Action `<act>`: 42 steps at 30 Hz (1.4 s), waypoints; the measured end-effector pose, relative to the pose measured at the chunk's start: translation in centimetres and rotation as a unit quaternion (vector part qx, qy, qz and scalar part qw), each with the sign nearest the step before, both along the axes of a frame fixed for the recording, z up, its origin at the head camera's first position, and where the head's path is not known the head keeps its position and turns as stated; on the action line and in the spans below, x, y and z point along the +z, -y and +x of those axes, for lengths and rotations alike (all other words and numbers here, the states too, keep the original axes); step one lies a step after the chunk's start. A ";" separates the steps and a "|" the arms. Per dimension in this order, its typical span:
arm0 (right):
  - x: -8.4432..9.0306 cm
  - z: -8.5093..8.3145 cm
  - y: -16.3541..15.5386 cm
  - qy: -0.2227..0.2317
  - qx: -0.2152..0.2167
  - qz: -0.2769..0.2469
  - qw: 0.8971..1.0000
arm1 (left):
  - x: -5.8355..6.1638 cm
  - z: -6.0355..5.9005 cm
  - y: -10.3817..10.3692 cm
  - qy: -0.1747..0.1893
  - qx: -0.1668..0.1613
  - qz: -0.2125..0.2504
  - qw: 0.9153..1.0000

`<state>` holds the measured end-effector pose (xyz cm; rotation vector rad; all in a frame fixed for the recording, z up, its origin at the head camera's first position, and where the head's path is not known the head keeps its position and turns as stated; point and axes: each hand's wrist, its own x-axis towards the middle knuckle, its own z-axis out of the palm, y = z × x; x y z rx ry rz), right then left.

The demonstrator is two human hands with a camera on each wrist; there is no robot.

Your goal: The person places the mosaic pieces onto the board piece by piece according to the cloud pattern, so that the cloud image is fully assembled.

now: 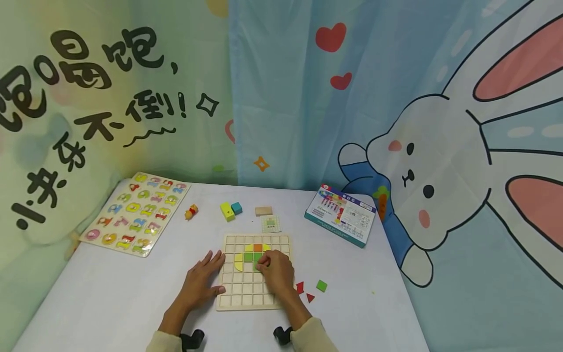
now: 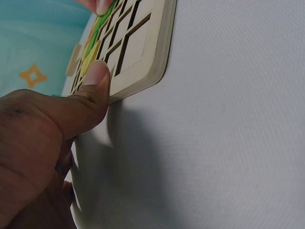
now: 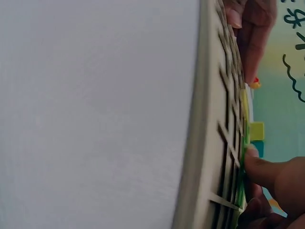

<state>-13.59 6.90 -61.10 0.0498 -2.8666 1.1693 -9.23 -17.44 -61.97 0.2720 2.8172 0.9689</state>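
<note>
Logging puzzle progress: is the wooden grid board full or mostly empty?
Mostly empty. The grid board holds only a small cluster of yellow, orange and green pieces near its top middle; the surrounding cells show bare.

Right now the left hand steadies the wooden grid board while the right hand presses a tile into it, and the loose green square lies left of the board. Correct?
Not quite. The loose green square lies right of the wooden grid board, beside the red pieces, as the head view shows. The left hand does steady the board, and the right hand presses a tile into it.
</note>
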 end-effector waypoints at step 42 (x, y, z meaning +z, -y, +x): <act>1.4 4.4 -14.8 0.077 -0.105 0.067 0.989 | -0.5 0.0 0.2 -0.014 -0.003 0.003 1.000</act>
